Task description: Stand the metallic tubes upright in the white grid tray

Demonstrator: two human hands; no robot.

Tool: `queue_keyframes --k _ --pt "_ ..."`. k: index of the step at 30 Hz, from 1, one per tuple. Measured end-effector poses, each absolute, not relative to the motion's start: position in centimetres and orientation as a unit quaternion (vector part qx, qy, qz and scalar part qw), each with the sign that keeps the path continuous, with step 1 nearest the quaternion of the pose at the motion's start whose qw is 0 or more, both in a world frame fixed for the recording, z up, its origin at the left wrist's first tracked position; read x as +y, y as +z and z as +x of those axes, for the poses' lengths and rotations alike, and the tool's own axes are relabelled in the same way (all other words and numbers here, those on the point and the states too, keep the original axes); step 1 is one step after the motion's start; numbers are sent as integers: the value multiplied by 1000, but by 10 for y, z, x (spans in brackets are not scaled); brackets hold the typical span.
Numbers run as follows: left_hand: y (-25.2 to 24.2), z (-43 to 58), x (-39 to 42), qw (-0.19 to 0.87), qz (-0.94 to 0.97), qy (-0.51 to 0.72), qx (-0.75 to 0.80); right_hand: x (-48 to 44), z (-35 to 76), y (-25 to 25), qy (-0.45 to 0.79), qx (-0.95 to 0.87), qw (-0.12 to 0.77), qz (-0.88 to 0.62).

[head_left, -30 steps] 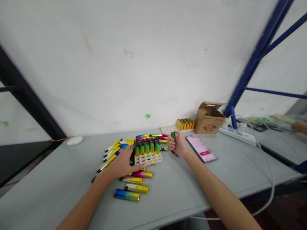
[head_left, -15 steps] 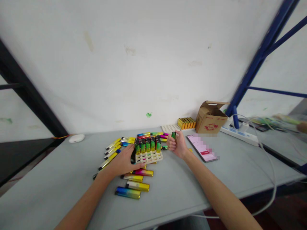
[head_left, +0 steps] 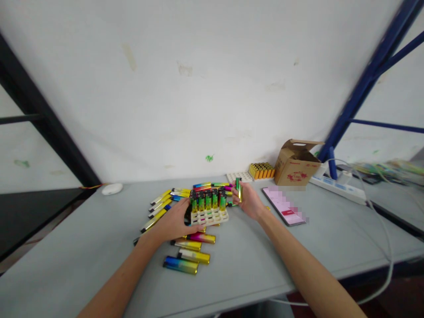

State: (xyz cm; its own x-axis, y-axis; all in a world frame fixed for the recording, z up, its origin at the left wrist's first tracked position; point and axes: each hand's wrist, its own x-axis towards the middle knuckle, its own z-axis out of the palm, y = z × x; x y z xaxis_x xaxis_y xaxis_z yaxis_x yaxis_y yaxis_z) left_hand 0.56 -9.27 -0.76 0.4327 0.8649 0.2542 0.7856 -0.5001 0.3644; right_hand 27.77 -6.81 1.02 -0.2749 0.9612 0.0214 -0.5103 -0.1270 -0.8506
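My left hand (head_left: 174, 219) is closed on the left side of a white holed tray (head_left: 215, 217), its thumb along the front edge. Several green-and-yellow lighters (head_left: 208, 201) with dark tops stand upright in the tray's back rows; the front holes show bare. To the right of the tray, my right hand (head_left: 251, 201) grips one green-and-gold lighter (head_left: 240, 193), held upright by the fingers. Loose lighters lie about the tray, among them a blue-yellow lighter (head_left: 180, 265) and a pink-gold lighter (head_left: 202, 238) in front.
A second white holed tray (head_left: 236, 177) lies at the wall, beside a block of orange cylinders (head_left: 261, 170). An open cardboard box (head_left: 296, 170) stands right of them. A phone (head_left: 283, 207) lies nearer, and a power strip (head_left: 341, 189) with a white cable runs along the right.
The lighter in my right hand now shows more of its length, with the fingers less tightly wrapped. My left hand keeps its hold on the tray. The whole view has shifted slightly.
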Motion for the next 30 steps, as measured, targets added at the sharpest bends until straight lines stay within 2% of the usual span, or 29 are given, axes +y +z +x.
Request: queue_keyframes --k 6,16,30 --pt "-5 7 -94 92 848 200 483 -69 275 8 642 -451 541 -303" --pt "-4 8 -95 99 846 217 478 -67 275 2 618 -445 563 -320" --pt "-5 7 -94 101 846 220 475 -61 277 -3 633 -360 602 -327"
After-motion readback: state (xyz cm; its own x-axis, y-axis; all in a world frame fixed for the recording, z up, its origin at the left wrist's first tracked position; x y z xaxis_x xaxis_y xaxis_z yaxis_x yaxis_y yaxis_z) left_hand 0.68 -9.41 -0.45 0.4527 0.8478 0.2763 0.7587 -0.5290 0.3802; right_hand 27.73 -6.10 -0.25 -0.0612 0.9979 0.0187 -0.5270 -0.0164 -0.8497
